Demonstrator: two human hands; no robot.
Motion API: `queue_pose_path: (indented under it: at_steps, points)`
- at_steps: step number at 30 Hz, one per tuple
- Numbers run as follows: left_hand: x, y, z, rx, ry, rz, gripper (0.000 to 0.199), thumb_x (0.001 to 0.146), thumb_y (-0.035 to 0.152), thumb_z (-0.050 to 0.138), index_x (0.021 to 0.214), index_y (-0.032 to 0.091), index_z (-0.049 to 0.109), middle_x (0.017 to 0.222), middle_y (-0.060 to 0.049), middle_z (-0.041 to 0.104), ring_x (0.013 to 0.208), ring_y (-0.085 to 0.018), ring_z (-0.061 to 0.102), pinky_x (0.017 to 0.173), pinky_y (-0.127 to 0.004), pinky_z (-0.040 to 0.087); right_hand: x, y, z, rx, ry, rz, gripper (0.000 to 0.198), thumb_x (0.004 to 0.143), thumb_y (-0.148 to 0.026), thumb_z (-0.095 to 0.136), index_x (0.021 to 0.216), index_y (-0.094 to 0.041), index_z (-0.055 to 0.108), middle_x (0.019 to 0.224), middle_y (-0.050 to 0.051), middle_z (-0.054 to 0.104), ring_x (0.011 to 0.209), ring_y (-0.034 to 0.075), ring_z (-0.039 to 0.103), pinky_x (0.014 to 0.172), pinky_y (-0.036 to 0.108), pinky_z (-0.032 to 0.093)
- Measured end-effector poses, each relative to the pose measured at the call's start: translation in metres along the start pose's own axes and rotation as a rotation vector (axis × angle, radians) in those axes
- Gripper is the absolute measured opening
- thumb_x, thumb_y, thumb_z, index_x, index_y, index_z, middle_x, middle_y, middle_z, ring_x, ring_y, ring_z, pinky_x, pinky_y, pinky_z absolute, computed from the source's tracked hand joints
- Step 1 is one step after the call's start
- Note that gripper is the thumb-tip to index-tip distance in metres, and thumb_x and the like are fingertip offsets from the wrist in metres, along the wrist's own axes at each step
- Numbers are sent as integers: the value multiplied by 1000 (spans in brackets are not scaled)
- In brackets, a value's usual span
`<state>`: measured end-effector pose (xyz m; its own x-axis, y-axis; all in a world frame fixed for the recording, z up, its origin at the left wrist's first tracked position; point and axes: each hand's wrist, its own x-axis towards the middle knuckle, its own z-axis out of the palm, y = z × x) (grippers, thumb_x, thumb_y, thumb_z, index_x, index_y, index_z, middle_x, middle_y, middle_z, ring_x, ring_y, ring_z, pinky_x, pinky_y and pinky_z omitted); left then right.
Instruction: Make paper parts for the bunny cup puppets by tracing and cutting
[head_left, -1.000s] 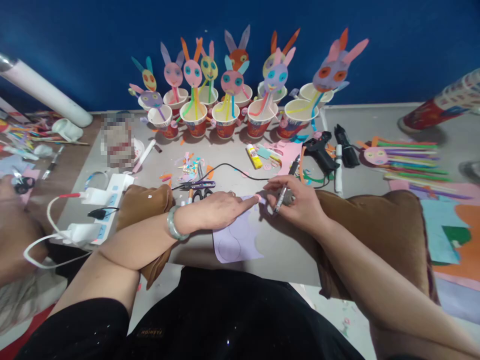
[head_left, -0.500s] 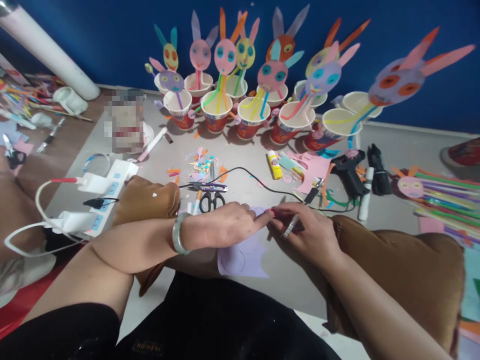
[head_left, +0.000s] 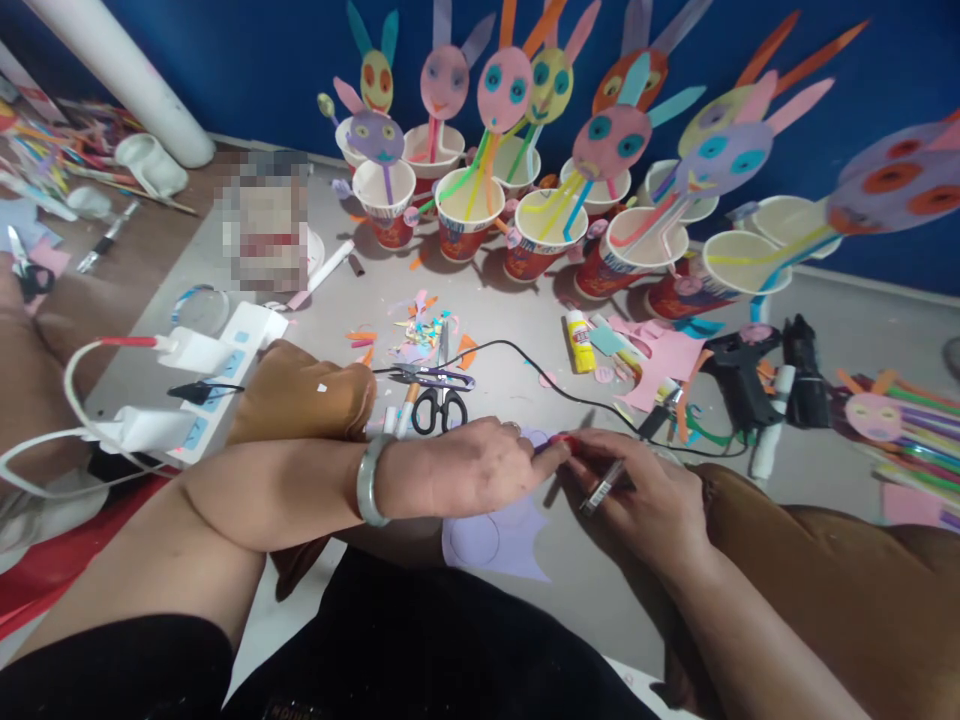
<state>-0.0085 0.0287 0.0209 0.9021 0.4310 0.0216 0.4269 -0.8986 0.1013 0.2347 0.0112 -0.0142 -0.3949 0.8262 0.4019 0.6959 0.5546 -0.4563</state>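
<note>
— Hands first: what has changed for you since a second ago?

— Your left hand covers more of the purple sheet now; of its drawn circles, only the lower one shows whole. The index finger stretches toward two o'clock, the others curled in. Its tip now overlaps your right fingertips in view, where a small gap showed earlier.

— And your right hand?

— It keeps its hold on the pen, thumb and fingers drawn together about it. The pen leans over more than before, dark end between one and two o'clock. Whether your fingertips also pinch something by the sheet's one o'clock edge, you cannot tell: they hide it.

— Where does the sheet lie for you?

— On the surface, at six o'clock from the middle of your view, under your left hand.

— Anything else shifted?

— Your view has swung, so the paper cups sit farther toward three o'clock, and the cup stack once at their right is out of sight. The scissors, at eleven o'clock from your left hand, show both handles clearly. The glue stick lies at eleven from your right.
</note>
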Motion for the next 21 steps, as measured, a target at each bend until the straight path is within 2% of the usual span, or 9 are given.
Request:
queue_pose_path:
  at_steps: [5, 11, 17, 21]
  points:
    - [1, 2, 2, -1, 20, -24, 44, 103, 10, 35, 146, 3, 41, 92, -10, 69, 83, -18, 65, 70, -33, 45, 1, 0, -1, -4, -6, -2, 19, 93, -30, 71, 110, -24, 66, 88, 2, 79, 68, 18, 75, 62, 28, 59]
    - [0, 1, -1, -27, -40, -28, 46, 104, 10, 31, 149, 3, 37, 94, -11, 69, 85, -19, 64, 70, -33, 44, 4, -6, -4, -4, -27, 19, 14, 95, -31, 66, 107, -24, 65, 89, 4, 78, 67, 18, 75, 61, 29, 60]
    - [-1, 1, -2, -13, -27, -17, 47, 105, 10, 30, 151, 3, 38, 97, -11, 70, 86, -18, 66, 73, -33, 46, 4, -6, -5, -23, -33, 38, 14, 93, -32, 67, 105, -25, 66, 83, 3, 78, 65, 20, 75, 57, 29, 59]
    - [1, 3, 1, -22, 1, -45, 46, 103, 11, 35, 148, 3, 42, 93, -10, 71, 83, -19, 66, 69, -33, 47, 2, -4, -5, -14, -43, 45, 15, 93, -32, 69, 107, -26, 66, 88, 4, 79, 67, 21, 76, 58, 31, 61]
